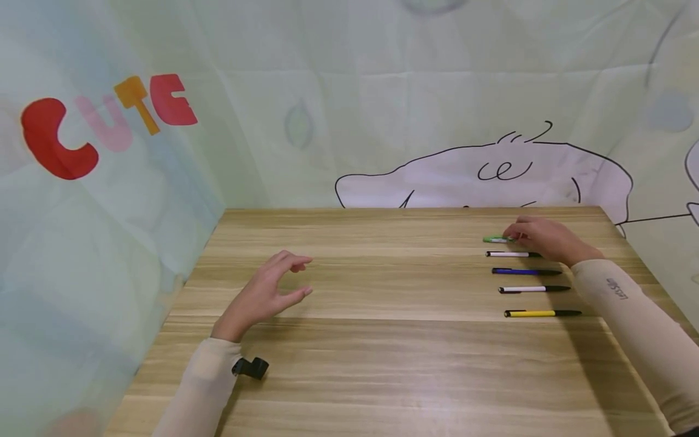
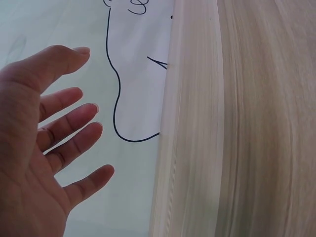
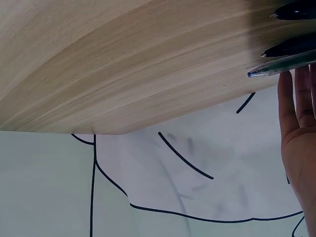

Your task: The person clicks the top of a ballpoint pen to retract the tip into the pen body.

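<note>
My right hand (image 1: 546,238) is at the far right of the table, its fingertips on a green pen (image 1: 494,239). In the right wrist view that pen's clear tip end (image 3: 269,70) points left, with the fingers (image 3: 288,98) against it; the thumb is hidden. Below it in the head view lie a white pen (image 1: 508,254), a blue pen (image 1: 519,272), another white pen (image 1: 526,289) and a yellow pen (image 1: 530,314), roughly parallel, dark ends to the right. Over the table's left part, my left hand (image 1: 264,295) holds nothing, thumb and fingers spread apart.
The wood-grain table (image 1: 382,370) runs back to a printed cloth wall (image 1: 262,152) with a line-drawn animal. Colourful letters (image 1: 60,139) stand out on the left wall. A small black device (image 1: 252,368) is worn at the left wrist.
</note>
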`<state>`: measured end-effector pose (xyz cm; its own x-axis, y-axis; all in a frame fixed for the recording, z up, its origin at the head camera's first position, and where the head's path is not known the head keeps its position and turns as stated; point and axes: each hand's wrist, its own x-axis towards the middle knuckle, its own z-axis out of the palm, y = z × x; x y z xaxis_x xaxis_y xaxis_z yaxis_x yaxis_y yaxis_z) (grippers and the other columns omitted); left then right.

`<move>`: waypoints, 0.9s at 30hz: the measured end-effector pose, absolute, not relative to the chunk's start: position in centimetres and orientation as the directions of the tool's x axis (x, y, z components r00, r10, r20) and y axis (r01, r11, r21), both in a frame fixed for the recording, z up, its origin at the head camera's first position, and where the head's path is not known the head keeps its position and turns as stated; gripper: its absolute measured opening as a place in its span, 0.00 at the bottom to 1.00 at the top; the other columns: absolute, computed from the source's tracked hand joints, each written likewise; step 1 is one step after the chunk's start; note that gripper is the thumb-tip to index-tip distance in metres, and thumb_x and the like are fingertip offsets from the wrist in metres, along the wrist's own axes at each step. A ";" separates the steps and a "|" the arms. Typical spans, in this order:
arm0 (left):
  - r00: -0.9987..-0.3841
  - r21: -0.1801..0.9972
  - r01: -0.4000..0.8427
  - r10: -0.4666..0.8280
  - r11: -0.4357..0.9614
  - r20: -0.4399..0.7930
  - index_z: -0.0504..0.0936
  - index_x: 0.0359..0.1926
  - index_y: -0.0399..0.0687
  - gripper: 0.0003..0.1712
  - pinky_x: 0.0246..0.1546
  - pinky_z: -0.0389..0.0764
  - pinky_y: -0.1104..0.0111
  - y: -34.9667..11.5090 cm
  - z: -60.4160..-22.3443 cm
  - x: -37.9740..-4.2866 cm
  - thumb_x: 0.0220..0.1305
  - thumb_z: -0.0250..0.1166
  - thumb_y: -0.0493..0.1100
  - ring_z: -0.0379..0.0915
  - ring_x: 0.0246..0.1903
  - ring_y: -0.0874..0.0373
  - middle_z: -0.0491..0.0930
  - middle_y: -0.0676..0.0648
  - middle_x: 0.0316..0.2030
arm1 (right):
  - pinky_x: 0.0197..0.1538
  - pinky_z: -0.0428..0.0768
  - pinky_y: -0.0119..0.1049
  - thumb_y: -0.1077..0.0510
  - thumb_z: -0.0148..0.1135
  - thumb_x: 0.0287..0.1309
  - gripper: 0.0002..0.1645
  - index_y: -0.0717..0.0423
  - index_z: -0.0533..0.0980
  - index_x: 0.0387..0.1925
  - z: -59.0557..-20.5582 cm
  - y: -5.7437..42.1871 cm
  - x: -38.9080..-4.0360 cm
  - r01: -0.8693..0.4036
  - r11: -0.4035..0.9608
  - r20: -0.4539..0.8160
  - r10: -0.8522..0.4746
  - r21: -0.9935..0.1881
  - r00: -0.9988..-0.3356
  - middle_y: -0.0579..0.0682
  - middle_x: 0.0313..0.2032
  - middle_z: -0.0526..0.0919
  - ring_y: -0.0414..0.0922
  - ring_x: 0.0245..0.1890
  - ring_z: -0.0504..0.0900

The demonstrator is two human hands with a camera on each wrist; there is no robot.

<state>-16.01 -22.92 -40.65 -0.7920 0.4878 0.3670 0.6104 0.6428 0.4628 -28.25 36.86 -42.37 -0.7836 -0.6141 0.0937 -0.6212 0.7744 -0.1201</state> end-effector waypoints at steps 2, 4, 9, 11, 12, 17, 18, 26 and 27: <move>-0.793 0.462 0.609 0.486 0.645 0.366 0.78 0.62 0.47 0.30 0.49 0.81 0.50 -22.9 -40.7 -16.0 0.60 0.76 0.45 0.75 0.49 0.55 0.78 0.51 0.47 | 0.47 0.83 0.55 0.69 0.66 0.62 0.13 0.57 0.84 0.48 -42.4 36.9 -28.3 -0.623 0.774 0.099 -0.615 -0.113 -0.782 0.50 0.41 0.83 0.52 0.42 0.84; -0.797 0.467 0.604 0.484 0.646 0.361 0.78 0.63 0.48 0.30 0.49 0.81 0.50 -22.8 -40.7 -15.9 0.60 0.75 0.45 0.74 0.50 0.55 0.78 0.52 0.47 | 0.47 0.83 0.55 0.69 0.66 0.62 0.13 0.56 0.84 0.48 -42.5 36.9 -28.3 -0.620 0.777 0.099 -0.612 -0.106 -0.785 0.50 0.41 0.83 0.52 0.43 0.84; -0.805 0.485 0.593 0.480 0.643 0.347 0.78 0.63 0.49 0.30 0.50 0.80 0.49 -22.6 -40.6 -15.8 0.61 0.75 0.46 0.74 0.50 0.55 0.78 0.52 0.48 | 0.47 0.84 0.54 0.69 0.66 0.62 0.14 0.58 0.83 0.49 -42.3 36.9 -28.0 -0.608 0.788 0.090 -0.601 -0.099 -0.794 0.51 0.42 0.84 0.52 0.44 0.85; -0.806 0.487 0.592 0.481 0.642 0.346 0.78 0.63 0.49 0.30 0.50 0.80 0.49 -22.6 -40.6 -15.8 0.61 0.75 0.46 0.74 0.51 0.55 0.78 0.52 0.48 | 0.46 0.84 0.54 0.69 0.67 0.61 0.14 0.58 0.83 0.49 -42.2 36.9 -27.9 -0.607 0.788 0.097 -0.599 -0.103 -0.795 0.51 0.42 0.84 0.52 0.44 0.85; -0.806 0.488 0.591 0.481 0.642 0.345 0.78 0.63 0.49 0.30 0.50 0.80 0.49 -22.6 -40.6 -15.8 0.61 0.75 0.46 0.74 0.51 0.55 0.78 0.52 0.48 | 0.46 0.84 0.53 0.69 0.67 0.61 0.14 0.58 0.83 0.48 -42.1 37.0 -27.9 -0.610 0.785 0.102 -0.601 -0.107 -0.792 0.51 0.42 0.84 0.52 0.44 0.85; -0.806 0.486 0.592 0.482 0.643 0.343 0.78 0.63 0.49 0.30 0.50 0.80 0.49 -22.5 -40.6 -15.9 0.61 0.75 0.46 0.74 0.50 0.55 0.78 0.52 0.48 | 0.45 0.84 0.52 0.69 0.68 0.61 0.13 0.57 0.83 0.47 -41.9 37.1 -27.6 -0.603 0.788 0.114 -0.592 -0.128 -0.798 0.49 0.41 0.84 0.51 0.43 0.84; -0.806 0.484 0.591 0.482 0.645 0.342 0.78 0.63 0.49 0.30 0.50 0.80 0.49 -22.5 -40.6 -15.9 0.61 0.75 0.46 0.74 0.50 0.55 0.78 0.52 0.48 | 0.45 0.84 0.52 0.68 0.68 0.61 0.13 0.57 0.83 0.48 -41.9 37.1 -27.5 -0.601 0.788 0.112 -0.590 -0.133 -0.799 0.49 0.41 0.84 0.51 0.42 0.84; -0.796 0.472 0.606 0.491 0.641 0.356 0.78 0.63 0.49 0.30 0.49 0.80 0.50 -22.3 -40.6 -16.0 0.61 0.75 0.47 0.74 0.50 0.56 0.77 0.53 0.47 | 0.47 0.83 0.53 0.65 0.70 0.61 0.12 0.55 0.84 0.46 -41.6 37.0 -26.9 -0.560 0.808 0.079 -0.556 -0.182 -0.828 0.47 0.41 0.85 0.49 0.43 0.84; -0.794 0.472 0.607 0.492 0.639 0.356 0.78 0.63 0.49 0.30 0.49 0.80 0.50 -22.3 -40.7 -16.0 0.61 0.75 0.46 0.74 0.50 0.55 0.77 0.53 0.47 | 0.48 0.83 0.53 0.64 0.70 0.61 0.11 0.54 0.84 0.46 -41.7 37.0 -26.8 -0.547 0.816 0.069 -0.544 -0.189 -0.836 0.47 0.41 0.85 0.49 0.43 0.84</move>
